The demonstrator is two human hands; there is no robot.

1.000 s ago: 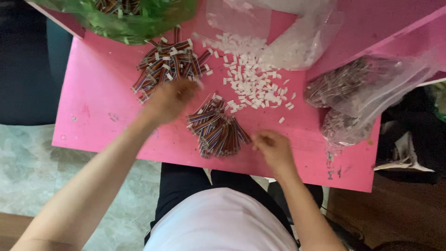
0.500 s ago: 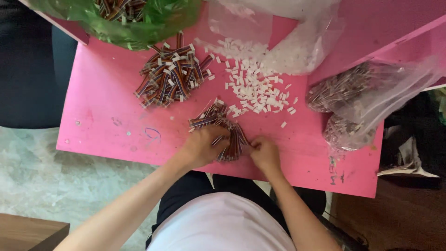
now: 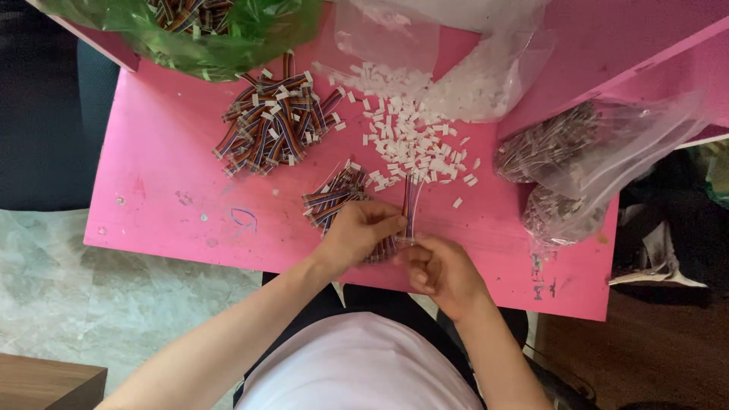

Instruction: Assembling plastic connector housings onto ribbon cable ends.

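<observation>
Hands, left [image 3: 357,234] and right [image 3: 440,267], pinch one ribbon cable [image 3: 410,205].

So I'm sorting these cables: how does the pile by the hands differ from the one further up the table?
The near pile is smaller and partly covered by the left hand; the far pile is larger, spread wide and untouched. White end pieces show plainly all over the far pile, while few show on the near pile. Both are short multicoloured ribbon cables lying on the pink table.

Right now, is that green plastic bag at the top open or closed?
Open: the green plastic bag gapes toward the camera, multicoloured ribbon cable pieces showing inside.
</observation>
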